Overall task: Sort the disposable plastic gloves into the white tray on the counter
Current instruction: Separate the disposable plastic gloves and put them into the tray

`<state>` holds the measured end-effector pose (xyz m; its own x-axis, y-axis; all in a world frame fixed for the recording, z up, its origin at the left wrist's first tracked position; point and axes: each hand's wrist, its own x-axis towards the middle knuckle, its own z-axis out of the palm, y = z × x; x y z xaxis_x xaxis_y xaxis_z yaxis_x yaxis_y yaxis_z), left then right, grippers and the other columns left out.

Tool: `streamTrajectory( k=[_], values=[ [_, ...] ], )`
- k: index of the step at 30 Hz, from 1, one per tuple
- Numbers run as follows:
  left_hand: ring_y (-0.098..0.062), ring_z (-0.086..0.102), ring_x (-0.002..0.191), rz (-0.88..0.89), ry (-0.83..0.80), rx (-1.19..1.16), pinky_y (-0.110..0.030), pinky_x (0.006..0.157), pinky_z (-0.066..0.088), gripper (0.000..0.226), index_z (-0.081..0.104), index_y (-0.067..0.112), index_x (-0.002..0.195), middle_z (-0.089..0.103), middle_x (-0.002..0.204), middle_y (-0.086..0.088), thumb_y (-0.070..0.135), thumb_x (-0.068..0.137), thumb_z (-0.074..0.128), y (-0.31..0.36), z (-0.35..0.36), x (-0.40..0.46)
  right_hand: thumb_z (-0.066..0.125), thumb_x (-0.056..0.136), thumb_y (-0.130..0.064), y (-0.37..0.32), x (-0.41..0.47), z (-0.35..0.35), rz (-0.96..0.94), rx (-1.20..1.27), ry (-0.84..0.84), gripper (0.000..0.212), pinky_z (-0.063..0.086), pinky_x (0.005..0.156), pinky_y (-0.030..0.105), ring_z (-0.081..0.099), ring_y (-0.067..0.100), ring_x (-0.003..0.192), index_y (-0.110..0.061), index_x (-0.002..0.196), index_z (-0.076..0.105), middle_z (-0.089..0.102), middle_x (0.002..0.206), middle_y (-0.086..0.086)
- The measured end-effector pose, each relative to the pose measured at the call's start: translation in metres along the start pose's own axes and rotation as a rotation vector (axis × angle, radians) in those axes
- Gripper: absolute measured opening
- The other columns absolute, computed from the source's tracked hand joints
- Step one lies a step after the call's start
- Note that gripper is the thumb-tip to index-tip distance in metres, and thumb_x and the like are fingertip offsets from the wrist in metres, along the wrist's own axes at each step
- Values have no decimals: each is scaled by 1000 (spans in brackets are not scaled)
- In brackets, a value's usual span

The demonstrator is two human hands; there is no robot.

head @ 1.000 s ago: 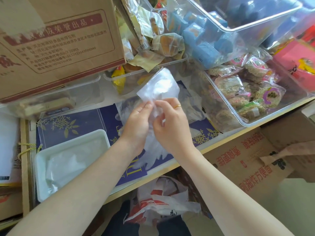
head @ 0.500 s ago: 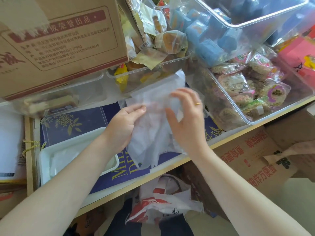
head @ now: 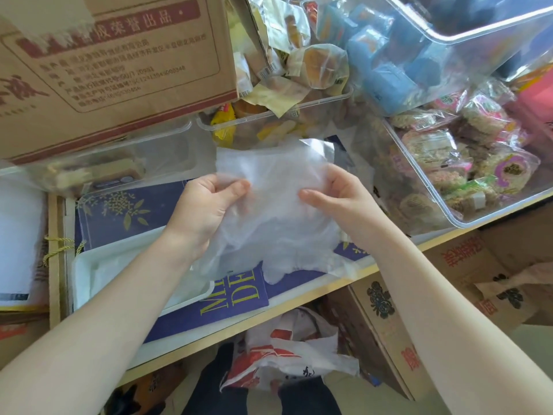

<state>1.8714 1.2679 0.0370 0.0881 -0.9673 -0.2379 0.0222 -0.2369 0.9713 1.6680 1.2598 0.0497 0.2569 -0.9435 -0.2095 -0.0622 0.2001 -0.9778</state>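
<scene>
Both the left hand [head: 209, 202] and right hand [head: 335, 199] pinch the plastic glove [head: 278, 223], hanging cuff-up just right of the white tray [head: 86, 271], nearer the left hand.

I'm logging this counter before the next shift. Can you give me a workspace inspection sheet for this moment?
Surface: counter edged in pale wood, blue printed sheet on it.
Job's things: plastic glove held spread above the counter; white tray at left, clear plastic already inside.
Clutter: clear snack bins, cardboard box.
Grippers: left hand and right hand each pinch a glove edge.
Cables: nothing seen.
Surroundings: cartons and plastic bag below.
</scene>
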Motion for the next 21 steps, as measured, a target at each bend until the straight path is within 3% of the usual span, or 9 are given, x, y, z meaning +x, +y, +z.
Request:
streamTrajectory(
  k=[2, 4, 7, 10, 12, 14, 15, 18, 21],
  values=[
    [-1, 59, 59, 41, 66, 52, -16, 67, 45, 11, 64, 18, 77, 68, 64, 8, 13, 87, 62, -3, -1, 4, 62, 86, -1, 0, 6, 7, -21, -109, 79, 12, 52, 62, 24, 63, 10, 68, -7, 96, 63, 68, 76, 0],
    [-2, 56, 54, 48, 33, 138, -17, 60, 44, 10, 60, 22, 78, 65, 60, 10, 18, 88, 62, -7, -5, 5, 62, 87, -4, 3, 13, 9, -20, -162, 156, 9, 51, 62, 31, 61, 16, 67, -11, 92, 64, 67, 75, 4],
    [-17, 59, 60, 75, -59, 378, -26, 63, 44, 9, 61, 21, 80, 65, 65, 8, 19, 88, 62, -14, -14, 7, 58, 90, -12, 14, 26, 6, -13, -251, 171, 6, 46, 59, 38, 55, 23, 64, -7, 92, 61, 62, 77, 21],
    [-13, 58, 63, 177, 21, 717, -17, 59, 38, 8, 61, 10, 87, 63, 73, 8, 17, 90, 59, -19, -23, 10, 47, 94, -11, 34, 41, 5, 20, -455, 127, 13, 40, 59, 31, 51, 19, 62, -8, 102, 56, 61, 84, 18],
    [-15, 54, 66, 172, 124, 773, -18, 57, 32, 13, 62, 5, 92, 61, 76, 5, 16, 91, 56, -23, -30, 13, 45, 95, -12, 54, 49, 1, 78, -722, 113, 30, 43, 76, 31, 58, 22, 90, -15, 124, 51, 60, 112, 10],
    [-20, 54, 82, 127, 212, 792, -17, 63, 28, 16, 63, 4, 98, 60, 84, 1, 16, 91, 54, -29, -37, 16, 52, 93, -25, 75, 49, -4, 151, -1018, 32, 54, 33, 102, 35, 38, 28, 130, -14, 143, 31, 38, 145, 10],
    [-24, 55, 89, 101, 242, 806, -18, 64, 27, 18, 62, 3, 99, 62, 90, -3, 17, 92, 54, -33, -41, 18, 54, 92, -34, 85, 47, -5, 171, -1112, -16, 66, 25, 109, 37, 24, 29, 139, -16, 147, 22, 24, 154, 8],
    [-31, 56, 104, 35, 307, 859, -24, 68, 28, 25, 62, 0, 104, 66, 107, -11, 19, 93, 51, -41, -50, 21, 52, 86, -57, 111, 39, -2, 170, -1289, -108, 86, 10, 115, 42, 1, 27, 145, -21, 150, 8, 4, 159, 2],
    [-32, 55, 106, 25, 341, 878, -25, 70, 28, 25, 62, -1, 104, 66, 111, -13, 19, 93, 50, -43, -53, 20, 45, 86, -63, 132, 32, -1, 179, -1396, -90, 83, 8, 115, 44, 5, 29, 144, -18, 149, 13, 8, 158, 3]
  ],
)
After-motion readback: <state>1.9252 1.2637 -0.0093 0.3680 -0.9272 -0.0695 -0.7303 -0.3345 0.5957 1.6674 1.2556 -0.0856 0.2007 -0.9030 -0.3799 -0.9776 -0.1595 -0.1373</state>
